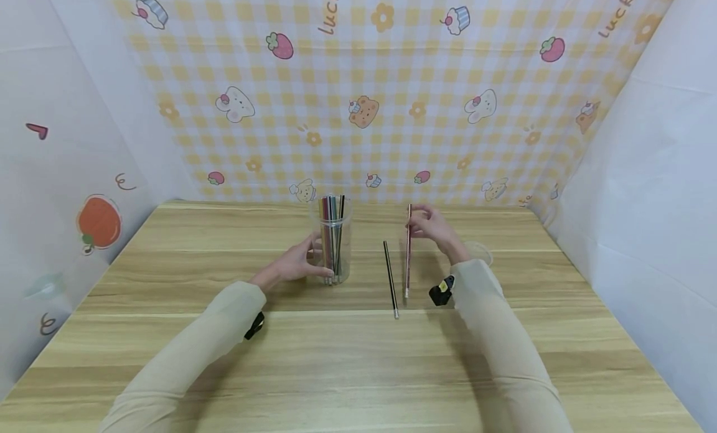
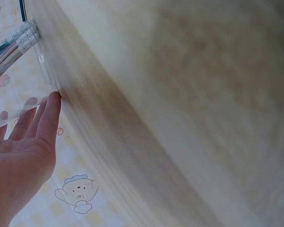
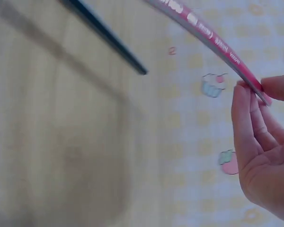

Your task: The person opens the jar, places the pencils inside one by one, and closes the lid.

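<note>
A clear plastic cup holds several pencils, their silver-banded ends down at its bottom. My left hand grips the cup from its left side, the thumb across the front low down and the fingers round behind. In the left wrist view some fingers show through clear plastic. Between thumb and fingertips, my right hand pinches a pink-red pencil near its upper end. White lettering runs along this pencil in the right wrist view. It hangs nearly upright, its silver-banded end pointing down.
A black pencil lies on the wooden table between the cup and the pink-red pencil. Behind my right wrist is a round clear lid. A yellow checked cloth hangs at the back, with white sheets at both sides.
</note>
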Available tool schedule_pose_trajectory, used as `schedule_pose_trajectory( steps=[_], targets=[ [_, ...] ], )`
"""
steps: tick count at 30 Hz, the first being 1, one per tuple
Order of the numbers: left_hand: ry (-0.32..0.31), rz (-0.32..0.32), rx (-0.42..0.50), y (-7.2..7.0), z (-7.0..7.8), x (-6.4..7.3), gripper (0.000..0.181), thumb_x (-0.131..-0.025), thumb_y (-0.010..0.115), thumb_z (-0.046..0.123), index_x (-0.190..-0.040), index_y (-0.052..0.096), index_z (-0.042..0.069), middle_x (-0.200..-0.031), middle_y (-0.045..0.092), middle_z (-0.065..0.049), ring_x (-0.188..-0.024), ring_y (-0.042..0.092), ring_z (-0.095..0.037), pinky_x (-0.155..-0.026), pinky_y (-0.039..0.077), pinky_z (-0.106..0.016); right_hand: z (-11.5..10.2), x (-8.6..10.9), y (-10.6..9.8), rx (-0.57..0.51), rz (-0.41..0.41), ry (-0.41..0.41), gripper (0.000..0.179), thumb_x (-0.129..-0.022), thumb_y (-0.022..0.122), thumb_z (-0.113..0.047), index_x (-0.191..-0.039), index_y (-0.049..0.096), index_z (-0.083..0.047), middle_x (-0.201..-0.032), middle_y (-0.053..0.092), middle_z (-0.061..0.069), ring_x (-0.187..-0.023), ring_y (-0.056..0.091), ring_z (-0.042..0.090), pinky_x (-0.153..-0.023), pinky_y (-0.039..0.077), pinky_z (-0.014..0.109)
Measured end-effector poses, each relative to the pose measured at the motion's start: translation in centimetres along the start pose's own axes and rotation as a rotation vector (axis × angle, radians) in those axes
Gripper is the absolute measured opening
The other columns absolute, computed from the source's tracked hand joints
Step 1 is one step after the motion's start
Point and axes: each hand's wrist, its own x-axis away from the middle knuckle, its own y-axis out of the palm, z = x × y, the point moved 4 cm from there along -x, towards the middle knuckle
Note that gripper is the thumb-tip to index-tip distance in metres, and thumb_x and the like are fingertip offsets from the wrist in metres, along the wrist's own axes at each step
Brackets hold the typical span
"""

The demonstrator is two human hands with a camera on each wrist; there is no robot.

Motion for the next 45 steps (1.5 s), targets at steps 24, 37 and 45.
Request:
schedule_pose_trajectory(
  steps=[24, 37, 45],
  targets=[
    [-0.012, 0.003, -0.036, 0.0, -0.1, 0.0, 0.088, -0.066, 0.077, 0.03, -0.136, 0.025, 0.017, -0.128, 0.041, -0.017, -0.117, 0.038, -0.03, -0.097, 0.028, -0.046, -10.4, 2.1, 0.4, -0.389, 0.292, -0.428, 0.037, -0.082, 0.053, 0.007, -0.115, 0.048, -0.008, -0.074, 0.055, 0.007, -0.064, 0.057, 0.016, -0.061, 0.052, 0.025],
    [-0.007, 0.003, -0.039, 0.0, -0.1, 0.0, 0.088, -0.065, 0.078, 0.03, -0.135, 0.026, 0.016, -0.127, 0.042, -0.017, -0.117, 0.038, -0.03, -0.097, 0.028, -0.045, -14.8, 3.4, 1.5, -0.502, 0.337, -0.571, 0.034, -0.081, 0.058, 0.004, -0.111, 0.05, -0.009, -0.076, 0.055, 0.009, -0.063, 0.059, 0.019, -0.055, 0.051, 0.023],
    [-0.008, 0.005, -0.045, 0.0, -0.1, 0.0, 0.089, -0.066, 0.077, 0.03, -0.136, 0.025, 0.016, -0.127, 0.042, -0.017, -0.117, 0.038, -0.03, -0.097, 0.028, -0.045, -15.5, 3.4, 2.7, -0.475, 0.374, -0.621, 0.031, -0.082, 0.059, 0.002, -0.11, 0.051, -0.008, -0.078, 0.06, 0.011, -0.071, 0.061, 0.021, -0.067, 0.052, 0.029]
  ],
)
